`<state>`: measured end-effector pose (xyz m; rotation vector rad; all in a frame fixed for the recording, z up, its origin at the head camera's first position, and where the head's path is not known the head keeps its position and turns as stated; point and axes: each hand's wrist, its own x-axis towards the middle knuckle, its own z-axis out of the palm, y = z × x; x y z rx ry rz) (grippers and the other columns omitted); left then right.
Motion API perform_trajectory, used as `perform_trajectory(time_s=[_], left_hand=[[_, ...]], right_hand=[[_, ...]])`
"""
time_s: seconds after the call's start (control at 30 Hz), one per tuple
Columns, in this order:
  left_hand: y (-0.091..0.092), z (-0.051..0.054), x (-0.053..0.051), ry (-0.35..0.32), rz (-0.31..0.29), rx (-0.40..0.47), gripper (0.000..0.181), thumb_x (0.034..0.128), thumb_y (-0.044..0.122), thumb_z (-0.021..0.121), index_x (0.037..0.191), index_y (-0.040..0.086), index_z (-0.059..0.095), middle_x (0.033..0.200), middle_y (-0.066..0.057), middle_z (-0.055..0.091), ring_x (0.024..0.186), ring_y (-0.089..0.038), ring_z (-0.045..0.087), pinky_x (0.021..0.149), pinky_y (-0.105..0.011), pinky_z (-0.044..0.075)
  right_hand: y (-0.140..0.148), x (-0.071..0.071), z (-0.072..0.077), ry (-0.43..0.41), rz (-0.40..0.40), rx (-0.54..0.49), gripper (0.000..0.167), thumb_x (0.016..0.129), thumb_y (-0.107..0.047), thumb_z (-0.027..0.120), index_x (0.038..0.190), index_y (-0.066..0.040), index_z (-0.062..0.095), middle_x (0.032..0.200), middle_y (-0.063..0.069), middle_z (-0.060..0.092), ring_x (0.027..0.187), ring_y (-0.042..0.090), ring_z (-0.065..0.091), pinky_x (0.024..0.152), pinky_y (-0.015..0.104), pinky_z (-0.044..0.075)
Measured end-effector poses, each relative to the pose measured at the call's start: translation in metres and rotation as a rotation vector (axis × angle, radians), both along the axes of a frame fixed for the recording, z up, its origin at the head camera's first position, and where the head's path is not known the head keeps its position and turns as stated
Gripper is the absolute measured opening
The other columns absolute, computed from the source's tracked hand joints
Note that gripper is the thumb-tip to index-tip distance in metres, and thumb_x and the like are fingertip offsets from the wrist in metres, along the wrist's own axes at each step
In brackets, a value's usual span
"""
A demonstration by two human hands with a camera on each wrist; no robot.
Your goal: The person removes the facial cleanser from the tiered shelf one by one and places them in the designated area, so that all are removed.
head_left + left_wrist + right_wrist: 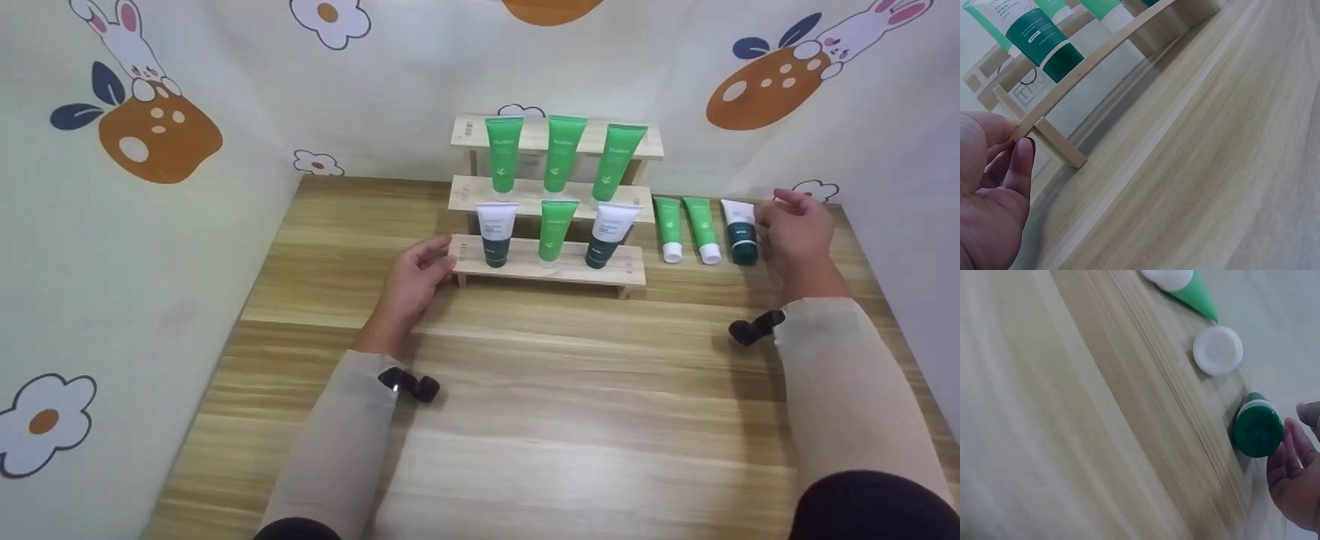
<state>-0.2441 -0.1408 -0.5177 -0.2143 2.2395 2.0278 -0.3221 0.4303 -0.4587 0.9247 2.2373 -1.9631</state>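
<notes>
A three-step wooden rack [555,268] holds upright tubes: three green ones [504,154] on the upper part, and on the lowest step a green tube [556,231] between two white-and-dark-green tubes [496,234]. My left hand [411,289] pinches the lowest step's left end, thumb and fingers at the board's edge [1081,70]. Right of the rack lie two green tubes [669,230] and a white-and-dark-green tube [741,232]. My right hand [801,236] is beside that last tube's right side, fingers loosely bent, holding nothing; its dark green cap [1259,432] faces the right wrist camera.
The wooden table [525,420] meets patterned walls at the left, back and right. The rack stands near the back wall [405,97], and the lying tubes are between it and the right wall [900,195].
</notes>
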Motion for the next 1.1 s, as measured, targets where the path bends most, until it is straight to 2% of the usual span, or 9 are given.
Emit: perform_trajectory(time_s=[0.1, 0.2, 0.27, 0.37, 0.47, 0.57, 0.73, 0.87, 1.1], left_hand=[[0.000, 0.000, 0.000, 0.004, 0.000, 0.009, 0.043, 0.1024, 0.015, 0.072, 0.145, 0.015, 0.066, 0.146, -0.009, 0.066, 0.122, -0.020, 0.067, 0.099, -0.028, 0.063], [0.000, 0.001, 0.001, 0.009, 0.004, 0.020, 0.043, 0.1024, 0.013, 0.072, 0.145, 0.013, 0.066, 0.145, -0.010, 0.067, 0.120, -0.020, 0.068, 0.098, -0.027, 0.063], [0.000, 0.001, 0.001, 0.012, 0.006, 0.022, 0.043, 0.1023, 0.013, 0.071, 0.145, 0.013, 0.066, 0.145, -0.011, 0.067, 0.119, -0.020, 0.068, 0.096, -0.026, 0.063], [0.000, 0.001, 0.001, 0.005, 0.006, 0.026, 0.043, 0.1021, 0.013, 0.072, 0.145, 0.013, 0.066, 0.146, -0.010, 0.067, 0.119, -0.019, 0.069, 0.095, -0.025, 0.063], [0.000, 0.001, 0.000, -0.001, 0.006, 0.024, 0.043, 0.1020, 0.014, 0.072, 0.145, 0.014, 0.066, 0.147, -0.009, 0.067, 0.120, -0.019, 0.069, 0.095, -0.025, 0.063], [0.000, 0.002, 0.001, 0.003, 0.007, 0.018, 0.044, 0.1017, 0.014, 0.072, 0.145, 0.014, 0.067, 0.147, -0.009, 0.067, 0.120, -0.020, 0.069, 0.096, -0.025, 0.063], [0.001, 0.001, 0.002, 0.016, -0.002, 0.031, 0.044, 0.1017, 0.012, 0.072, 0.145, 0.012, 0.066, 0.147, -0.012, 0.066, 0.121, -0.021, 0.068, 0.097, -0.027, 0.063], [0.001, 0.001, 0.002, 0.019, -0.005, 0.051, 0.044, 0.1018, 0.012, 0.071, 0.145, 0.010, 0.065, 0.145, -0.014, 0.066, 0.121, -0.022, 0.067, 0.097, -0.029, 0.063], [0.001, 0.000, 0.001, 0.010, 0.002, 0.042, 0.045, 0.1013, 0.012, 0.072, 0.146, 0.011, 0.065, 0.146, -0.012, 0.066, 0.121, -0.022, 0.068, 0.097, -0.028, 0.063]], right_hand=[[-0.010, 0.006, 0.005, 0.072, -0.008, -0.021, 0.065, 0.100, -0.039, 0.076, 0.158, -0.035, 0.049, 0.145, -0.010, 0.054, 0.139, 0.015, 0.050, 0.130, 0.032, 0.039], [-0.023, 0.009, 0.011, 0.138, -0.004, -0.028, 0.070, 0.094, -0.046, 0.080, 0.156, -0.033, 0.052, 0.139, -0.010, 0.058, 0.139, 0.015, 0.054, 0.129, 0.032, 0.040], [-0.034, 0.010, 0.015, 0.191, -0.003, -0.043, 0.071, 0.091, -0.047, 0.083, 0.154, -0.029, 0.055, 0.133, -0.009, 0.061, 0.133, 0.015, 0.058, 0.121, 0.029, 0.049], [-0.053, 0.012, 0.019, 0.283, -0.001, -0.072, 0.066, 0.091, -0.040, 0.085, 0.150, -0.022, 0.060, 0.124, -0.007, 0.066, 0.117, 0.014, 0.064, 0.098, 0.024, 0.059], [-0.073, 0.016, 0.020, 0.375, 0.026, -0.110, 0.056, 0.094, -0.030, 0.084, 0.144, -0.017, 0.064, 0.116, -0.003, 0.069, 0.104, 0.015, 0.068, 0.077, 0.021, 0.060], [-0.094, 0.018, 0.020, 0.448, 0.064, -0.141, 0.047, 0.094, -0.024, 0.084, 0.137, -0.015, 0.068, 0.110, -0.001, 0.070, 0.097, 0.017, 0.069, 0.070, 0.020, 0.060], [-0.128, 0.024, 0.025, 0.558, 0.123, -0.166, 0.043, 0.091, -0.024, 0.087, 0.130, -0.014, 0.072, 0.104, 0.002, 0.070, 0.092, 0.017, 0.071, 0.070, 0.021, 0.061], [-0.149, 0.027, 0.032, 0.631, 0.177, -0.184, 0.041, 0.092, -0.020, 0.086, 0.130, -0.011, 0.072, 0.104, 0.005, 0.069, 0.092, 0.021, 0.072, 0.071, 0.021, 0.062], [-0.173, 0.033, 0.046, 0.642, 0.222, -0.176, 0.045, 0.093, -0.021, 0.085, 0.134, -0.014, 0.069, 0.111, 0.006, 0.073, 0.098, 0.021, 0.074, 0.079, 0.023, 0.064]])
